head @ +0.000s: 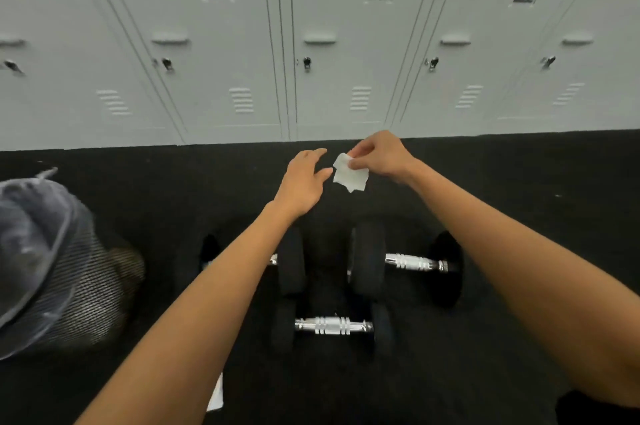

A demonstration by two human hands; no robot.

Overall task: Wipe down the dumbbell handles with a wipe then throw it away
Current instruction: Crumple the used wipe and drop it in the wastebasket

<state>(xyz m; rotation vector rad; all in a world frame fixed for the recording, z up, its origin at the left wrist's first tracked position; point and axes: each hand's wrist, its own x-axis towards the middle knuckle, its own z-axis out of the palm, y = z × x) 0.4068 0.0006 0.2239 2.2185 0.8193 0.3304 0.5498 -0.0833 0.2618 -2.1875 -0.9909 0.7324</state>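
Note:
My right hand (pixel 379 154) pinches a small white wipe (pixel 349 174) by its top corner, held in the air above the dark floor. My left hand (pixel 304 180) hovers just left of the wipe with fingers spread, holding nothing. Below my arms lie three black dumbbells with chrome handles: the nearest handle (pixel 333 325) in the middle, the right one (pixel 417 262) beyond it, and a left handle (pixel 273 259) mostly hidden under my left forearm.
A mesh waste bin (pixel 79 286) lined with a clear bag stands at the left. A row of pale lockers (pixel 360 44) runs along the back. A white packet edge (pixel 217 393) shows under my left forearm.

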